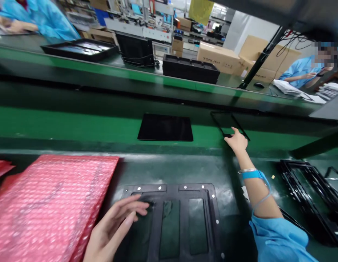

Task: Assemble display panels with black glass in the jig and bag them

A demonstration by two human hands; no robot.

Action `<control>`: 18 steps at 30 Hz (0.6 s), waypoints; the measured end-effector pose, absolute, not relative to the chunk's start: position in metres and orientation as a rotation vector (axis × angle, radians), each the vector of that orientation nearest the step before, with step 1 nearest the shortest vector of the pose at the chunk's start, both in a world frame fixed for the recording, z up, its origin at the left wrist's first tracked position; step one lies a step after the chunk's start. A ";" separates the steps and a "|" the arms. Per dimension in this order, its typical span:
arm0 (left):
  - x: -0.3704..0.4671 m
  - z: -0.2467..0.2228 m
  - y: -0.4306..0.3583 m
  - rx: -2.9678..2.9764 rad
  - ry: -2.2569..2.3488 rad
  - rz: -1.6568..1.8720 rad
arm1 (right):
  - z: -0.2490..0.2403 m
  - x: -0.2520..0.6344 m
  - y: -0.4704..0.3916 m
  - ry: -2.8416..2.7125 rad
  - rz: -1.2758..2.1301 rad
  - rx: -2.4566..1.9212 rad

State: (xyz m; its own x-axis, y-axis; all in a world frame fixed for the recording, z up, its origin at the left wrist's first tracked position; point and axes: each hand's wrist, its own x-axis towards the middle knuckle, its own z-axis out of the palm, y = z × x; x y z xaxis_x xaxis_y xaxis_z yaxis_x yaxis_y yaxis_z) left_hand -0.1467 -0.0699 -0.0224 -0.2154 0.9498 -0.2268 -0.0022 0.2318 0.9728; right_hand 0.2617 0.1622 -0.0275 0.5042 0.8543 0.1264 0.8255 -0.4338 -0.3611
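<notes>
My right hand (pixel 236 141) reaches out over the green belt to a thin rectangular black frame (pixel 217 123). Its thumb and forefinger are at the frame's near edge and appear to grip it; the other fingers are partly hidden. My left hand (pixel 117 225) hovers over the left side of a black fixture plate (pixel 184 225), fingers loosely apart and nothing in them. Several silvery round dots and rectangular openings mark that plate, which lies on the dark green bench. To the left of the black frame, a flat black screen panel (pixel 165 127) rests on the belt.
Pink bubble-wrap sheets (pixel 54 203) are stacked at left. More black frames (pixel 308 193) lie piled at right. Beyond the belt (pixel 62 123), a shelf holds black trays (pixel 190 68), a monitor (pixel 135 49) and cardboard boxes (pixel 218 58). Two co-workers in blue sit across.
</notes>
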 end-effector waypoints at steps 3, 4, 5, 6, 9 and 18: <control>-0.137 -0.007 -0.072 1.020 1.502 1.346 | -0.009 0.229 0.146 -1.489 0.296 -2.227; -0.135 -0.002 -0.074 1.035 1.515 1.418 | -0.003 0.220 0.133 -1.534 0.359 -2.163; -0.136 0.003 -0.077 1.056 1.536 1.473 | 0.002 0.212 0.117 -1.593 0.422 -2.080; -0.139 0.007 -0.079 1.094 1.574 1.509 | 0.006 0.205 0.097 -1.655 0.473 -1.998; -0.165 0.014 -0.086 1.353 1.808 1.540 | 0.009 0.190 0.022 -1.933 0.540 -1.599; -0.262 -0.011 -0.104 1.490 2.527 1.042 | -0.007 0.181 -0.131 -2.565 0.255 -1.150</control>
State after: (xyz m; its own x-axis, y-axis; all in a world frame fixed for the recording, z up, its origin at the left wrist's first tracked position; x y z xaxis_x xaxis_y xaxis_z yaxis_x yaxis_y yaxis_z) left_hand -0.2624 -0.1041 -0.0108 -0.5416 0.7863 0.2972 0.7674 0.3182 0.5566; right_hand 0.1811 -0.1314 -0.0073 -0.6257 0.7502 0.2136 0.6936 0.6604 -0.2879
